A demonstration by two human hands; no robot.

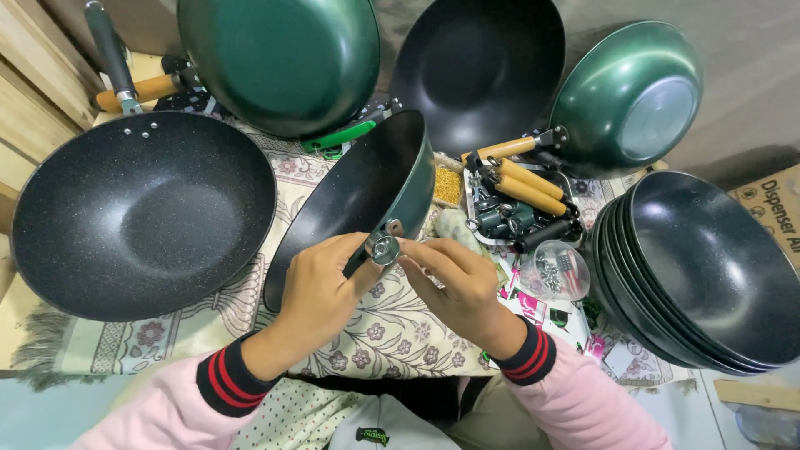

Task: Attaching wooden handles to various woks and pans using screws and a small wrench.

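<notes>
1. held tilted on edge above the patterned cloth: a green-backed wok with a dark speckled non-stick inside, its rim turned toward the wearer.
2. left hand curled under the rim, gripping the wok beside a small metal bracket fixed there; right hand pinching at the same bracket with thumb and fingertips (whether a screw sits between them cannot be told).
3. no handle on this wok yet, judging by the bare bracket; seemingly at the fitting stage, with the handle left to go on.
4. apparently done already: a larger speckled wok at left with a dark handle riveted on, and an upturned glossy green wok at right carrying a wooden handle.
5. probably waiting: a nested stack of dark bowls at far right, smooth and handleless.
6. between stack and hands, a tray of handles, cylindrical, pale wood with black ends and metal ferrules, plus a clear round tub of screws.
7. further back, two more pans leaning up, one green pan glossy, one black pan matte.
</notes>
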